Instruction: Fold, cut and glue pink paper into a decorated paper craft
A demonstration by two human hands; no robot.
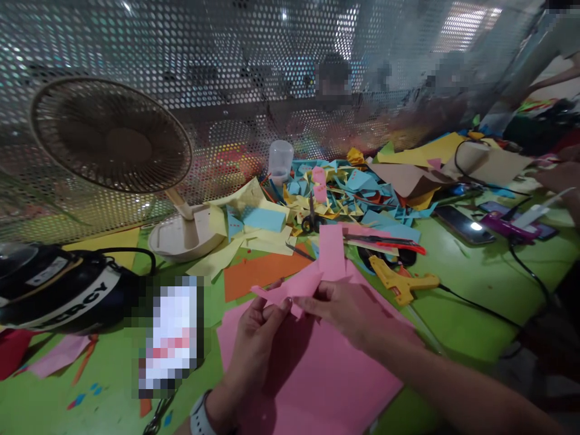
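Observation:
Both hands pinch a small folded piece of pink paper (301,285) above the table. My left hand (258,329), with a watch on its wrist, grips the paper's left part between thumb and fingers. On the other side my right hand (338,308) closes on the right part; some fingertips are hidden behind the paper. Beneath them lies a large pink sheet (326,380). A pink paper strip (332,248) rests just beyond the hands. Close to my right hand is a yellow glue gun (401,281) with a black cord. An orange sheet (258,275) lies beyond my left hand.
A fan (179,241) and a black helmet-like object (86,296) stand left, near a blurred phone (174,332). Paper scraps (353,187), scissors (311,220) and a red cutter (408,243) lie ahead. Phones (466,225) and a purple glue gun (516,225) are right. A perforated metal panel (249,72) backs the table.

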